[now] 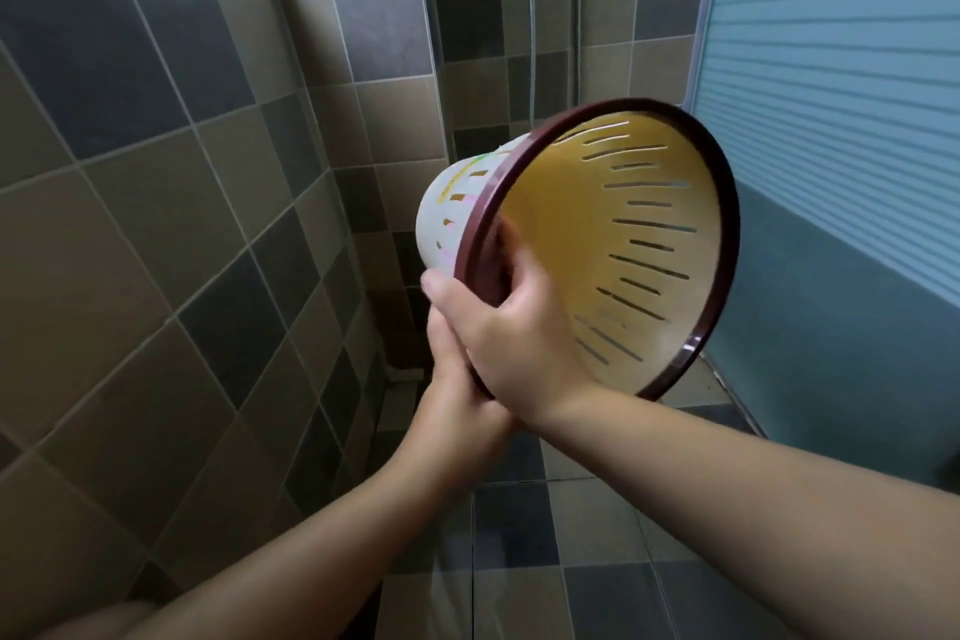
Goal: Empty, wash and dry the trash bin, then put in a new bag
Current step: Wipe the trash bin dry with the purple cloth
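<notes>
Tiled shower corner [156,172]; slotted bin [623,244] tilted, rim clutched by right hand [511,343], left hand [452,369] grip unclear.

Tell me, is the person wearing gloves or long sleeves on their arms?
No. Both the left hand and the right hand are bare, with no gloves, rings or watch showing. Both forearms are bare too; no sleeve comes into view.
</notes>
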